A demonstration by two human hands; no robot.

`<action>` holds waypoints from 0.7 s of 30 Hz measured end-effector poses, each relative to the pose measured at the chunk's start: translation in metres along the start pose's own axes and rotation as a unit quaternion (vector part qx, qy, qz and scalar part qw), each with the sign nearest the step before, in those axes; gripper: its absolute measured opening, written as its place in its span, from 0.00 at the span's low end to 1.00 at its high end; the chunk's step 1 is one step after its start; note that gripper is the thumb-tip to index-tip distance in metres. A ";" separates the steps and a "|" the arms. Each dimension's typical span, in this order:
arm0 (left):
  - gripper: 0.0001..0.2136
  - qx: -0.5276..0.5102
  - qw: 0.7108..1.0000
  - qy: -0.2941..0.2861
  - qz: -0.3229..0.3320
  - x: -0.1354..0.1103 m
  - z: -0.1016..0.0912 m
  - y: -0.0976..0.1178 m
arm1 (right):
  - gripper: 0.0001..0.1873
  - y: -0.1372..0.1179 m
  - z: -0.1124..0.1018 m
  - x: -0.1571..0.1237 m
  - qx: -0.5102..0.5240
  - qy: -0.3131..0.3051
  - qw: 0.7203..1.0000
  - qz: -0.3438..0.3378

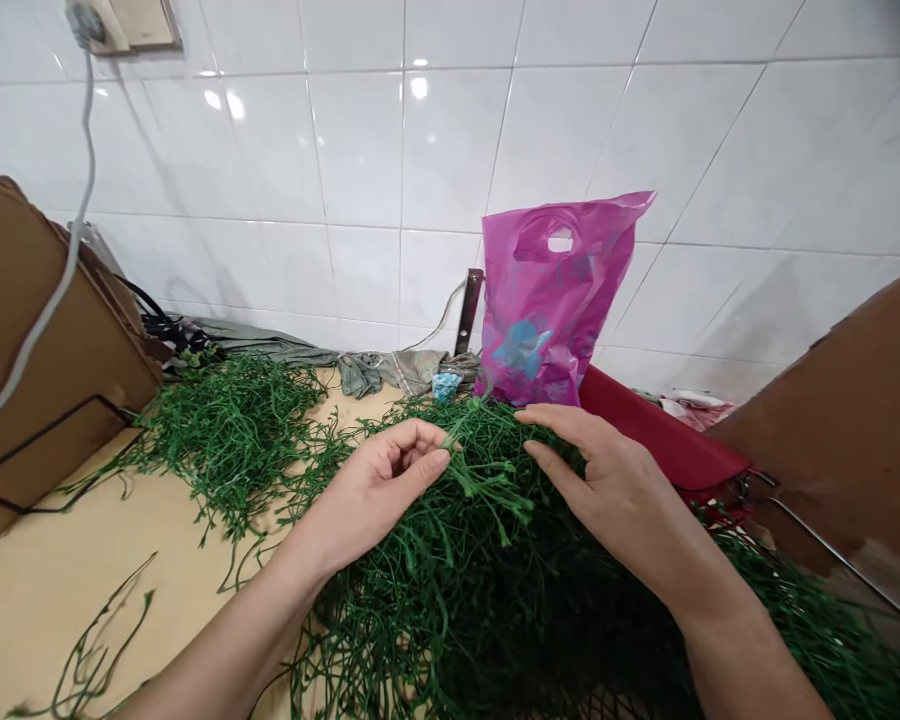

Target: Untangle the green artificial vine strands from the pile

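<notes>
**Spotter:** What have you got there?

**Me:** My left grip (379, 495) is curled, its fingers right at a tuft of green sprigs (480, 480), and from up here I cannot tell if it's pinching them or only touching. My right grip (619, 490) is open, fingers spread and lying on top of the tangle. Both bare forearms come in from the bottom corners.

**Spotter:** Where's the heap sitting?

**Me:** Right under my hands, on the bench (67, 600). It's a dense mass of thin, wiry stems with tiny leaves. They look like plastic, though I can't be sure. The lower part goes dark and runs off the bottom of the view. A second heap (225, 430) lies to the left, and a few loose stems (90, 640) sit apart on the tan surface.

**Spotter:** And behind that?

**Me:** A magenta plastic bag (547, 300) with a cut-out handle stands against the white tile wall (345, 130). Beside it, a red flap (660, 435) dips behind the sprigs. Crumpled grey cloth (285, 347) runs along the wall. Brown panels (45, 340) and (832, 420) crowd both sides, cut off by the frame.
</notes>
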State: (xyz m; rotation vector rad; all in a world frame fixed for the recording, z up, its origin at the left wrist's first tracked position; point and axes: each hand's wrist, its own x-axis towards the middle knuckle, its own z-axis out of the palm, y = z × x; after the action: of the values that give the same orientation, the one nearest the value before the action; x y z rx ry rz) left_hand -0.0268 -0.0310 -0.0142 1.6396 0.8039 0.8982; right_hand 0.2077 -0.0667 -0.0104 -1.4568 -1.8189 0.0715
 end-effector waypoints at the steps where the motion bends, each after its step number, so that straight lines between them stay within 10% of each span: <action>1: 0.09 0.025 1.000 0.013 0.006 0.000 0.001 -0.002 | 0.12 -0.007 -0.003 -0.002 -0.014 0.027 1.000 -0.002; 8: 0.09 0.136 0.988 0.065 0.039 -0.003 0.008 -0.009 | 0.08 -0.052 0.003 -0.013 0.038 0.025 0.999 0.003; 21: 0.11 0.207 0.978 0.002 -0.006 -0.010 0.013 0.007 | 0.06 -0.053 0.032 -0.013 0.084 -0.006 0.996 0.007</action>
State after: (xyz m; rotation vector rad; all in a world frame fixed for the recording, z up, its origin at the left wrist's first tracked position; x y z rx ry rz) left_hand -0.0200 -0.0474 -0.0117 1.9878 1.0543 0.7582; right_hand 0.1466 -0.0819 -0.0136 -1.3539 -1.7679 0.2352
